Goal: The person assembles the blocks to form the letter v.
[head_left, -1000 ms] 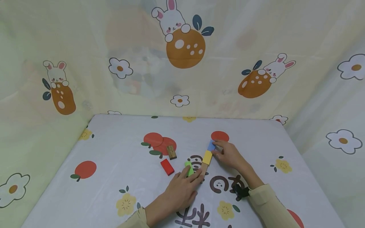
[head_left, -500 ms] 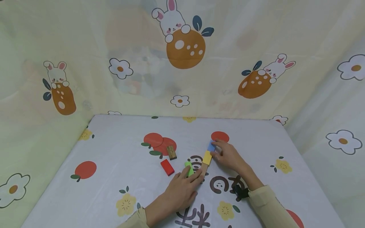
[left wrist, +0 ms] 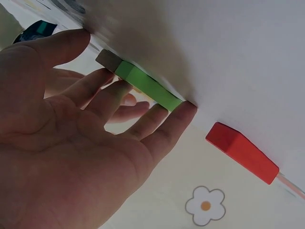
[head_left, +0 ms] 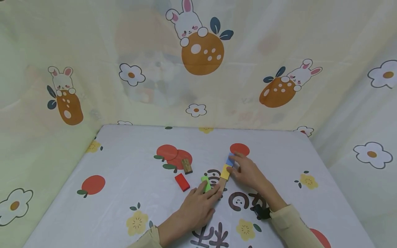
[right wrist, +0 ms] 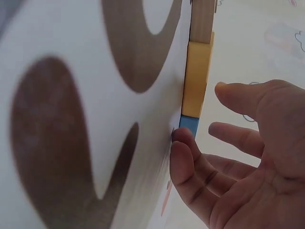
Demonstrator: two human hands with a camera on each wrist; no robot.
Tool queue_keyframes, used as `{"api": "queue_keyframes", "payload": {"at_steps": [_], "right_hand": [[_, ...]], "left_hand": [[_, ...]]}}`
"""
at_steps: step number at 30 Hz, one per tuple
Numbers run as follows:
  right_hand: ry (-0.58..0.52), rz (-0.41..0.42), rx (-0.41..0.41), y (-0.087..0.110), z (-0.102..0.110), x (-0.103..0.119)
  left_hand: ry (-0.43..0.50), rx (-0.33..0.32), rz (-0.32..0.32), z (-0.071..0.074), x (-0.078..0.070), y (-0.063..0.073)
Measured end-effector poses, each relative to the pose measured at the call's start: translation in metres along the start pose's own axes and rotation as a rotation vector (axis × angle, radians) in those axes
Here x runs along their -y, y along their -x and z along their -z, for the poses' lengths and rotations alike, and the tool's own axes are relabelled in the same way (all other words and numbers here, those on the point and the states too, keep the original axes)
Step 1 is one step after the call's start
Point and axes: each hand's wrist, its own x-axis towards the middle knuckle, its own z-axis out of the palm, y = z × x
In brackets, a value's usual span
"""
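In the head view, a blue block (head_left: 230,159), a yellow block (head_left: 225,172) and a plain wooden block (head_left: 222,183) lie end to end in a slanting row. My right hand (head_left: 249,174) is at the row's far end. In the right wrist view its thumb stands apart from the yellow block, while lower fingertips (right wrist: 182,136) are by the blue block (right wrist: 189,125). My left hand (head_left: 196,208) lies palm down, fingers spread, touching a green block (left wrist: 147,86) and the wooden block's near part. That hand partly hides both.
A red block (head_left: 182,182) lies left of the green one. Behind it is a dark-grained wooden block (head_left: 186,166). The white tablecloth (head_left: 118,199) carries printed fruit, flowers and brown characters. A patterned curtain (head_left: 149,113) rises behind the table.
My right hand has shifted slightly; its thumb has slid nearer, over the yellow block, and its fingers have loosened. My left hand and the blocks show no visible movement.
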Motion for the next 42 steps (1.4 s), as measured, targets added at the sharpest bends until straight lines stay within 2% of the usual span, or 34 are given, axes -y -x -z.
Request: {"api": "queue_keyframes", "payload": {"at_steps": [8,15,19,25,33,42], "right_hand": [[0.037,0.000,0.010,0.010,0.000,0.009],[0.115,0.046,0.017,0.017,0.000,0.018],[0.139,0.031,0.033,0.022,0.001,0.023],[0.162,0.024,0.061,0.025,-0.002,0.024],[0.180,0.049,0.049,0.026,-0.003,0.024],[0.173,0.029,0.069,0.025,-0.002,0.025]], "left_hand": [[0.011,0.000,-0.003,0.001,0.000,0.000],[0.009,0.006,-0.005,0.001,-0.001,0.000],[-0.002,-0.001,-0.015,0.001,-0.001,0.000],[0.004,-0.005,-0.010,0.000,-0.001,0.000],[0.001,0.000,-0.004,0.000,-0.001,0.000],[0.002,0.016,0.005,0.002,-0.003,-0.001]]}}
